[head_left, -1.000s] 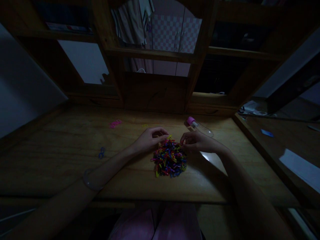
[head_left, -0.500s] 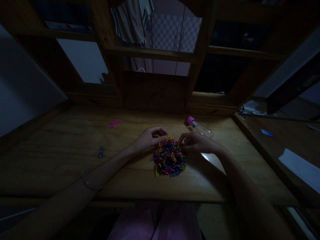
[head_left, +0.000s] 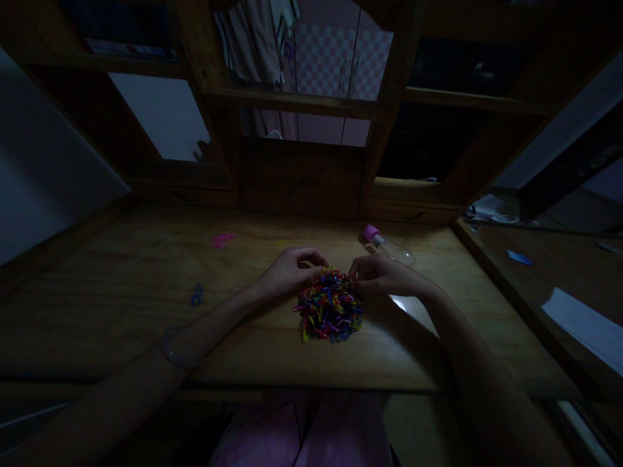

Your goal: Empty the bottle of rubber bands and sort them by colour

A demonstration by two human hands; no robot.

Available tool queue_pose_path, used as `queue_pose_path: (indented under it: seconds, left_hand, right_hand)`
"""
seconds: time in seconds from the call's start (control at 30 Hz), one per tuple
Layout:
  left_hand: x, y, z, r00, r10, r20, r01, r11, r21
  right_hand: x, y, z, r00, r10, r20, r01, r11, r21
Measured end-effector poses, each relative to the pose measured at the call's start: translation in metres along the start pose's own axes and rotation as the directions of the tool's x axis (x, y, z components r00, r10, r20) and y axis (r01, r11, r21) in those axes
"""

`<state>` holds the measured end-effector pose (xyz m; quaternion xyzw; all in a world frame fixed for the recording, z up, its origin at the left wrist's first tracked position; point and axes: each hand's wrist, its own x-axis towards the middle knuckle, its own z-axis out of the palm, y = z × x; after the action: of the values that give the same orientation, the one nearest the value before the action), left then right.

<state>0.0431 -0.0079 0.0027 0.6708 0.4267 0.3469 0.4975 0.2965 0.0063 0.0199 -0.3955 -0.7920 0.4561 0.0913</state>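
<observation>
A heap of small, brightly coloured paper clips (head_left: pixel 331 308) lies on the wooden desk in front of me. At the heap's far left edge, my left hand (head_left: pixel 294 271) is closed, thumb and index finger pinched at a yellow paper clip (head_left: pixel 328 268). My right hand (head_left: pixel 379 275) touches the heap's far right side with its fingers curled together; what they hold is hidden. Further left are a small group of pink clips (head_left: pixel 222 239), a few blue clips (head_left: pixel 196 295) and a single yellow clip (head_left: pixel 281 242).
A clear bottle with a pink cap (head_left: pixel 370 232) lies on its side behind my right hand. Wooden shelving (head_left: pixel 302 175) rises at the desk's back. On the right-hand surface are white paper (head_left: pixel 584 327) and a blue card (head_left: pixel 518 257). The light is dim.
My left fingertips and the yellow clip have dipped slightly toward the heap. My right hand has shifted only a little at the heap's edge. The sorted clips and bottle stay put.
</observation>
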Motion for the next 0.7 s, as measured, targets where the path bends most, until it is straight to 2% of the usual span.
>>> queue_pose_path:
  seconds: [0.4,0.7]
  left_hand:
    - [-0.0022,0.0008,-0.0008,0.995,0.096,0.001,-0.096,0.995,0.009]
    - [-0.0026,0.0037,-0.0002,1.0,0.021,0.02,-0.021,1.0,0.003]
  right_hand:
    - [-0.0031,-0.0056,-0.002,0.999,-0.021,0.035,0.018,0.996,0.088]
    - [-0.0021,-0.0056,-0.0012,0.999,-0.055,0.003,0.055,0.998,-0.029]
